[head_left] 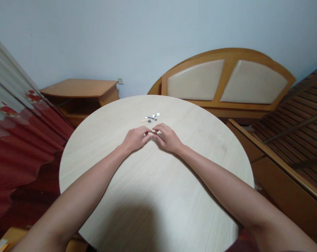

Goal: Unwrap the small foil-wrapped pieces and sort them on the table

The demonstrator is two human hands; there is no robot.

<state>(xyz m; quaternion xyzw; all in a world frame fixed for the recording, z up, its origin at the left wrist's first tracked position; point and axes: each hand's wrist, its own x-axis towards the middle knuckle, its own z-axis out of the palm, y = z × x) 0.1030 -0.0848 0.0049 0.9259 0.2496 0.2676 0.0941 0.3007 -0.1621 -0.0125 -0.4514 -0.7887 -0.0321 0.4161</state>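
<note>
My left hand (135,137) and my right hand (170,137) meet over the middle of a round, pale wood-grain table (158,189). Their fingers are pinched together around a small, light tan piece (154,133), mostly covered by the fingertips and too small to name. Just beyond the fingers lies a loose group of small flat pieces: a dark diamond-shaped piece (149,121), a whitish square piece (158,114), a thin tan strip (144,120) and several other dark bits.
Behind the table a wooden headboard with cream panels (196,82) leans by the wall. A low wooden cabinet (82,87) stands at the back left, near a red and white curtain (24,150). Slatted bed boards (297,122) and a wooden side rail are at the right.
</note>
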